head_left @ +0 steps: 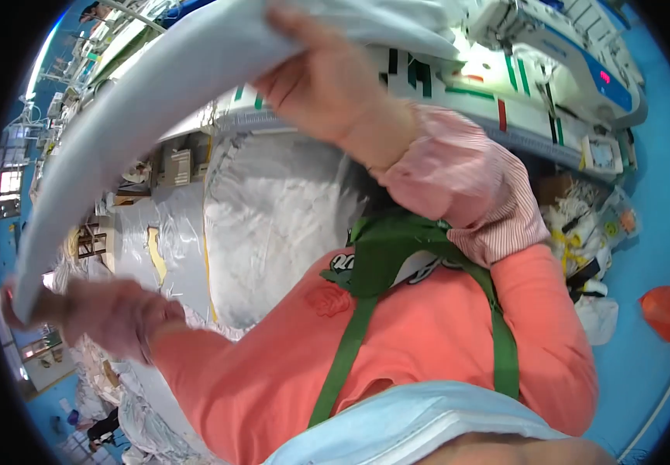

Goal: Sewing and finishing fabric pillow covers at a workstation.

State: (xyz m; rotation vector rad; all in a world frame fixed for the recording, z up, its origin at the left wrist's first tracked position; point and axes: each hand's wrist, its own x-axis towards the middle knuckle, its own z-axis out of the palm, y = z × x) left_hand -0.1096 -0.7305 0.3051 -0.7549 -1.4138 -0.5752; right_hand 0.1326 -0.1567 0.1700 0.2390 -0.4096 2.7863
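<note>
A long, pale grey-white piece of cloth (145,97) arcs from the upper middle down to the lower left, raised off the table. At its lower left end my left hand (48,306) is closed on the cloth, though motion blurs its fingers. My right hand (327,85), in a pink striped sleeve cover, grips the cloth's lower edge near the top, with fingers curled beneath. Beyond it, more of the cloth runs right toward a lit sewing machine (571,62); that part's far end is hard to make out.
The white sewing table (482,116) carries green, black and red tape strips. A white cloth-covered surface (273,209) lies below the table edge. Thread scraps (583,225) hang at its right end, and a red bag (669,314) is at the far right. Heaped fabric (145,422) lies lower left.
</note>
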